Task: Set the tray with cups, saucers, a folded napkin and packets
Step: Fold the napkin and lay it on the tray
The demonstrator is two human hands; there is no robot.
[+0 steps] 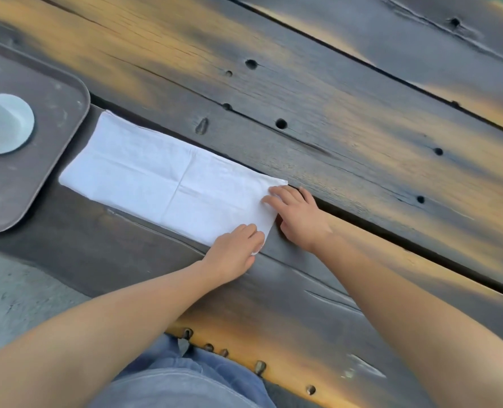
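**Desk:** Where do we stand with the tray?

**Operator:** Partway, going by my feed. The tray [53, 172] sits at the table's left edge. On it I see one pale cup [0, 113] standing on a saucer [20, 136], both cut off by the frame. Any second cup and saucer would be outside my view, and I see no packets anywhere.

**Desk:** And the napkin?

**Operator:** Not on the tray yet. The napkin [170, 178] lies flat on the table as a long white strip with creases across it. Its left end is just beside the tray's right rim, and I can't tell whether they touch. I'd judge it needs at least one more fold before it goes over.

**Desk:** Hands?

**Operator:** Both are at the strip's right end. The left hand [234, 251] has its fingers bent over the near corner and pinches it. The right hand [300, 216] lies with fingers fairly straight, tips pressing the far corner, and grips nothing I can make out.

**Desk:** What's the surface like?

**Operator:** The table [332, 98] is heavy dark planks with amber patches, knot holes and open gaps between boards, so I'd call it uneven for creasing. Past its near edge I see grey floor [14, 290] and jeans [170, 384]. Nothing more of the room shows.
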